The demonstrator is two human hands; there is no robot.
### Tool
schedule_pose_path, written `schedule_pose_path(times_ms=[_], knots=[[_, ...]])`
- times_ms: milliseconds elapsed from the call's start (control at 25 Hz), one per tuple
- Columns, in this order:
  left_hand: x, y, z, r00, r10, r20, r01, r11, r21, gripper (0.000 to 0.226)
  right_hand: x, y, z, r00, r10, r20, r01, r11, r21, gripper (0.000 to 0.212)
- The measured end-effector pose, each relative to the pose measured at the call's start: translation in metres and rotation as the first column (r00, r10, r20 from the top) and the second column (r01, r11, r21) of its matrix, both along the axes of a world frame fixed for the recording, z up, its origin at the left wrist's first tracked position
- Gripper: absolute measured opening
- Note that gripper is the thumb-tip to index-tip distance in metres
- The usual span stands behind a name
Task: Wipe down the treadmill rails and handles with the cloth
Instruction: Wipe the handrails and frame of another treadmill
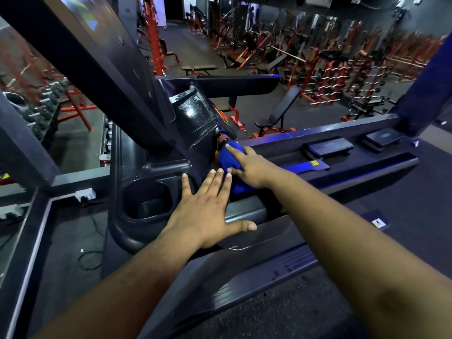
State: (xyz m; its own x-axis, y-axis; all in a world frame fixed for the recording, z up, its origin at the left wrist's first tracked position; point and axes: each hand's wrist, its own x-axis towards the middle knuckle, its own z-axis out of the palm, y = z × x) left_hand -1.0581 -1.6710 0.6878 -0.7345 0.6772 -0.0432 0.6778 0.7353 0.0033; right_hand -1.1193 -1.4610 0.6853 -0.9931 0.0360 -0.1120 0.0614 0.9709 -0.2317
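My right hand (249, 166) grips a bunched blue cloth (228, 159) and presses it against the black treadmill console (193, 113), just below a red knob (223, 138). My left hand (205, 209) lies flat with fingers spread on the treadmill's front handle (247, 212), beside the cloth. The dark treadmill rail (266, 272) runs below my arms. Part of the cloth is hidden under my right hand.
A round cup holder (146, 199) sits left of my left hand. A thick black upright (80, 62) rises at upper left. Flat black step platforms (330, 148) lie along a ledge at right. Red weight racks and benches (281, 113) fill the gym floor beyond.
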Motion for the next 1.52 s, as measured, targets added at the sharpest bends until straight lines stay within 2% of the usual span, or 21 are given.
schedule_pose_path(times_ms=[80, 160, 280, 320, 400, 480, 520, 560, 680, 800, 880, 1000, 1120, 1160, 1200, 1280, 1320, 1440, 1520], knots=[[-0.001, 0.000, -0.001, 1.000, 0.006, 0.002, -0.006, 1.000, 0.001, 0.125, -0.016, -0.011, 0.002, 0.999, -0.029, -0.030, 0.029, 1.000, -0.002, 0.070], [0.003, -0.002, 0.000, 1.000, 0.003, -0.002, -0.003, 1.000, 0.016, 0.126, -0.006, -0.006, 0.006, 1.000, 0.013, -0.011, -0.012, 0.999, 0.033, 0.064], [0.006, -0.006, 0.003, 1.000, -0.009, 0.007, 0.009, 0.998, 0.057, 0.127, 0.029, 0.005, 0.027, 0.989, 0.080, 0.125, -0.101, 0.979, 0.176, 0.055], [0.006, -0.007, 0.004, 1.000, -0.018, 0.010, 0.017, 0.997, 0.072, 0.129, 0.041, 0.007, 0.040, 0.990, 0.071, 0.123, -0.096, 0.971, 0.218, 0.052], [0.005, -0.008, 0.004, 0.999, -0.046, 0.021, 0.043, 0.993, 0.114, 0.131, 0.064, 0.008, 0.064, 0.999, 0.028, -0.029, -0.021, 0.974, 0.226, 0.046], [0.004, -0.012, 0.005, 0.996, -0.080, 0.044, 0.068, 0.972, 0.223, 0.131, 0.096, -0.002, 0.071, 0.985, -0.075, -0.158, 0.076, 0.997, 0.003, 0.036], [0.004, -0.014, 0.006, 0.996, -0.085, 0.041, 0.070, 0.957, 0.282, 0.130, 0.111, -0.015, 0.064, 0.983, -0.105, -0.151, 0.092, 0.991, -0.095, 0.034], [0.004, -0.017, 0.006, 0.995, -0.091, 0.028, 0.077, 0.943, 0.325, 0.129, 0.126, -0.032, 0.048, 0.983, -0.108, -0.146, 0.091, 0.989, -0.119, 0.034], [0.007, -0.023, 0.006, 0.993, -0.121, -0.015, 0.119, 0.939, 0.322, 0.123, 0.144, -0.050, -0.007, 0.934, -0.099, -0.343, 0.093, 0.995, -0.035, 0.054], [0.011, -0.034, 0.008, 0.991, -0.129, -0.035, 0.133, 0.944, 0.301, 0.117, 0.138, -0.026, -0.009, 0.856, -0.325, -0.403, 0.318, 0.944, -0.086, 0.056], [0.010, -0.051, 0.008, 0.992, -0.108, -0.061, 0.120, 0.961, 0.250, 0.118, 0.135, -0.057, -0.013, 0.793, -0.413, -0.447, 0.424, 0.902, -0.082, 0.055], [0.007, -0.084, 0.003, 0.989, -0.099, -0.106, 0.116, 0.980, 0.163, 0.122, 0.136, -0.144, -0.023, 0.829, -0.215, -0.516, 0.225, 0.973, -0.043, 0.053], [-0.004, -0.120, -0.004, 0.989, -0.106, -0.099, 0.119, 0.983, 0.138, 0.120, 0.148, -0.110, -0.023, 0.854, 0.011, -0.520, -0.009, 1.000, 0.006, 0.057], [-0.006, -0.131, -0.008, 0.986, -0.133, -0.102, 0.145, 0.982, 0.124, 0.118, 0.150, -0.092, -0.025, 0.842, -0.002, -0.540, 0.005, 1.000, 0.004, 0.056], [-0.006, -0.140, -0.012, 0.978, -0.168, -0.120, 0.183, 0.976, 0.122, 0.115, 0.150, -0.084, -0.027, 0.818, -0.082, -0.570, 0.078, 0.996, -0.031, 0.055], [-0.006, -0.149, -0.021, 0.962, -0.228, -0.148, 0.250, 0.955, 0.159, 0.110, 0.146, -0.110, -0.036, 0.734, -0.291, -0.613, 0.285, 0.952, -0.110, 0.050], [-0.006, -0.150, -0.023, 0.961, -0.239, -0.137, 0.262, 0.946, 0.190, 0.109, 0.140, -0.139, -0.038, 0.718, -0.310, -0.623, 0.320, 0.942, -0.100, 0.049], [-0.010, -0.149, -0.019, 0.974, -0.221, -0.048, 0.225, 0.921, 0.318, 0.112, 0.135, -0.207, -0.036, 0.777, -0.186, -0.601, 0.202, 0.978, -0.042, 0.049], [-0.010, -0.148, -0.012, 0.976, -0.215, 0.040, 0.186, 0.913, 0.363, 0.113, 0.138, -0.199, -0.030, 0.812, -0.070, -0.579, 0.101, 0.995, 0.022, 0.052]])
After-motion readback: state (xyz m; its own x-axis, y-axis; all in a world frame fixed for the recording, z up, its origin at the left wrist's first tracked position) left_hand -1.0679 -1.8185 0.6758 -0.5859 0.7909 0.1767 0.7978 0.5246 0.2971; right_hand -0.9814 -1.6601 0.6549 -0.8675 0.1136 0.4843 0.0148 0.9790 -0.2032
